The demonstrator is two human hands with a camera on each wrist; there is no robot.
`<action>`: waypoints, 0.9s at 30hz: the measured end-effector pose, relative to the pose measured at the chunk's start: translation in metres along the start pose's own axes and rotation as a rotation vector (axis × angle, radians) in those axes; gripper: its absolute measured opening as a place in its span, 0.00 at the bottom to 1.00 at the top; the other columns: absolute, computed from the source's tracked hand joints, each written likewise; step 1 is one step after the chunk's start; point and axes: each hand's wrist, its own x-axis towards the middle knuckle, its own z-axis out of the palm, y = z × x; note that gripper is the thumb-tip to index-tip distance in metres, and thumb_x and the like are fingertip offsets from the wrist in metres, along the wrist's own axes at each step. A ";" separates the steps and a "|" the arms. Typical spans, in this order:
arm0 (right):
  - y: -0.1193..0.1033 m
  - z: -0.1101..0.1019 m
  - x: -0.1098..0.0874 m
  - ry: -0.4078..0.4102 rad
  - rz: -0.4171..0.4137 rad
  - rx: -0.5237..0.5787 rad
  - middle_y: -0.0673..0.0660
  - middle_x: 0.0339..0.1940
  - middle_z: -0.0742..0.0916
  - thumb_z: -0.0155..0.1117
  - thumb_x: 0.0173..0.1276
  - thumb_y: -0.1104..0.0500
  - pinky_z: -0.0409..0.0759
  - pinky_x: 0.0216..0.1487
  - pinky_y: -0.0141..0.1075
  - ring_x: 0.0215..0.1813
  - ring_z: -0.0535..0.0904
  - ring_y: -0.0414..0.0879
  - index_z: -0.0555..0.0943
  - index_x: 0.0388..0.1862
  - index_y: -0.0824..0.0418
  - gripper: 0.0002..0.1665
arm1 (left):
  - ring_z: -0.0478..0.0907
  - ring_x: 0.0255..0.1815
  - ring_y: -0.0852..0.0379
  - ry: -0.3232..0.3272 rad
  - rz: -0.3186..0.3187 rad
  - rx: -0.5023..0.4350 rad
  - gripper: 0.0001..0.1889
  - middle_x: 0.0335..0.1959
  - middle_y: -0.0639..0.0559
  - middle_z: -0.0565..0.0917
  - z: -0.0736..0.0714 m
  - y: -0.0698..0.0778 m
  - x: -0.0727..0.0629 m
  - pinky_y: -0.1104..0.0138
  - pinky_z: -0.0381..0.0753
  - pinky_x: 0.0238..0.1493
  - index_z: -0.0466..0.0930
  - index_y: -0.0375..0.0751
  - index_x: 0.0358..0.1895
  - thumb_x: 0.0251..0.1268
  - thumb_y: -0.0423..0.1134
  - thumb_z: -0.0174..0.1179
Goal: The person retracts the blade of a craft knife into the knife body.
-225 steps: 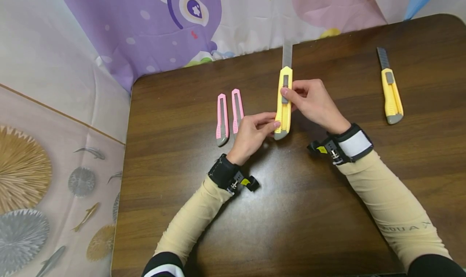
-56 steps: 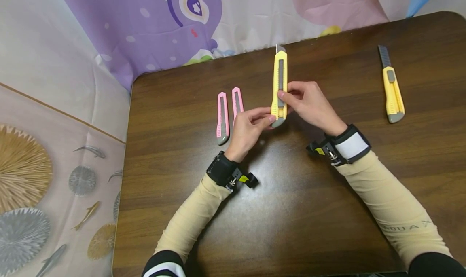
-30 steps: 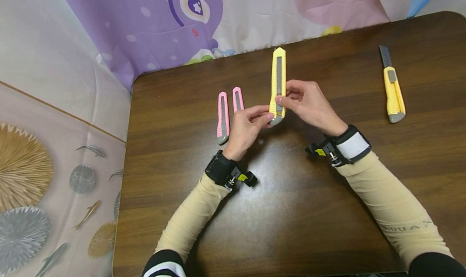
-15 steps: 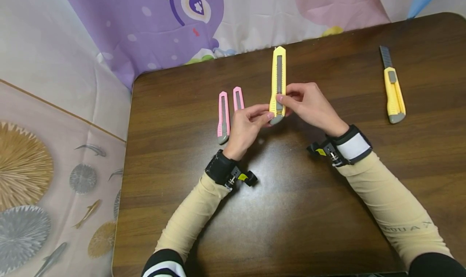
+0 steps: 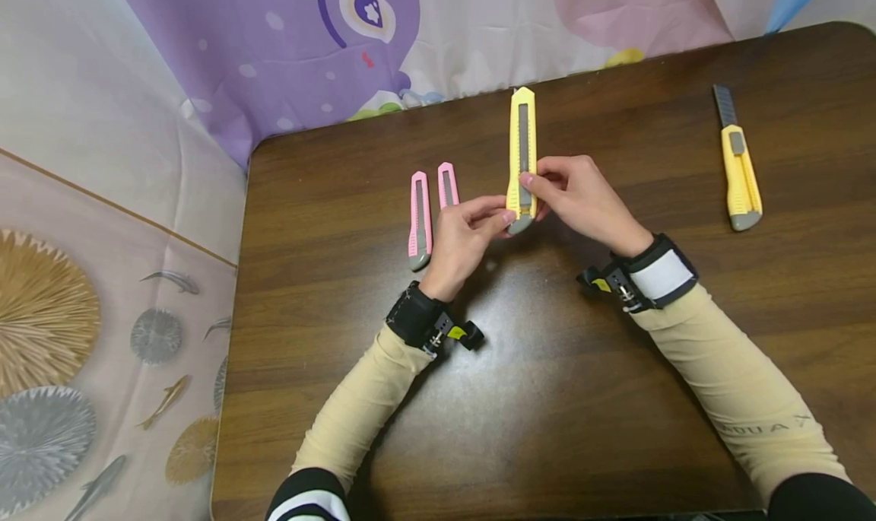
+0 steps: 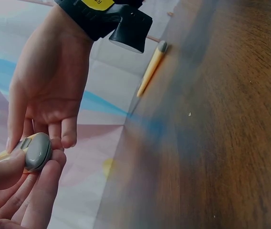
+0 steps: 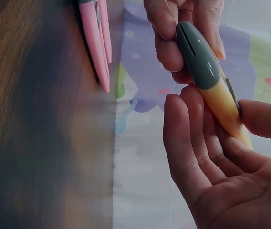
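Note:
Between both hands a yellow utility knife (image 5: 523,141) is held up over the table, its pointed front end away from me. Just a tiny sliver of blade shows at that tip. My left hand (image 5: 460,243) pinches the knife low down, by the grey end cap (image 6: 38,151). My right hand (image 5: 582,198) holds it from the right side, thumb on the grey slider at the lower part of the slot and fingers behind the body. In the right wrist view the thumb touches the slider while the fingers curve under the yellow body (image 7: 221,102).
Two pink utility knives (image 5: 420,220) lie side by side left of the held one, the second partly behind my left hand. Far right on the brown wooden table (image 5: 547,399) rests another yellow utility knife (image 5: 741,175), blade extended. A patterned curtain (image 5: 472,34) hangs behind.
The long blade sticking out of the held knife has gone almost wholly inside as the slider moved down under my right thumb. Both hands and the knife shifted slightly left. Little moved in the last second.

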 end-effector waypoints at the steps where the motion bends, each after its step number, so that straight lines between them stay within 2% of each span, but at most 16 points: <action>1: 0.000 0.000 0.000 0.000 0.000 -0.003 0.66 0.36 0.87 0.58 0.75 0.55 0.85 0.28 0.32 0.27 0.81 0.41 0.82 0.47 0.68 0.16 | 0.85 0.37 0.61 -0.002 0.001 0.001 0.13 0.46 0.33 0.87 0.000 0.000 0.000 0.66 0.90 0.41 0.83 0.27 0.50 0.64 0.29 0.63; 8: 0.000 -0.001 -0.001 0.007 -0.002 -0.016 0.65 0.36 0.88 0.59 0.74 0.57 0.81 0.27 0.30 0.28 0.82 0.39 0.83 0.46 0.68 0.14 | 0.86 0.37 0.61 -0.008 0.008 0.012 0.13 0.46 0.33 0.87 0.000 0.001 -0.001 0.64 0.90 0.42 0.83 0.28 0.50 0.64 0.29 0.63; 14: -0.002 -0.002 -0.002 0.018 -0.007 -0.013 0.66 0.36 0.88 0.61 0.72 0.57 0.76 0.24 0.27 0.29 0.83 0.44 0.83 0.43 0.66 0.12 | 0.86 0.37 0.60 -0.008 0.002 0.020 0.13 0.46 0.34 0.87 0.000 0.001 -0.001 0.65 0.90 0.42 0.83 0.28 0.50 0.64 0.30 0.64; 21: -0.002 -0.001 -0.002 -0.001 -0.019 -0.001 0.63 0.37 0.88 0.63 0.69 0.61 0.78 0.28 0.25 0.31 0.83 0.38 0.83 0.44 0.66 0.09 | 0.84 0.33 0.64 0.018 0.011 0.043 0.12 0.45 0.34 0.87 0.000 0.002 -0.001 0.65 0.90 0.40 0.84 0.28 0.49 0.64 0.29 0.64; 27: 0.001 -0.002 0.000 -0.013 -0.012 0.004 0.65 0.38 0.88 0.63 0.70 0.61 0.80 0.29 0.27 0.31 0.83 0.39 0.83 0.44 0.67 0.10 | 0.85 0.34 0.62 0.004 0.005 0.058 0.13 0.45 0.35 0.87 0.000 0.001 -0.001 0.65 0.89 0.41 0.84 0.29 0.50 0.65 0.31 0.64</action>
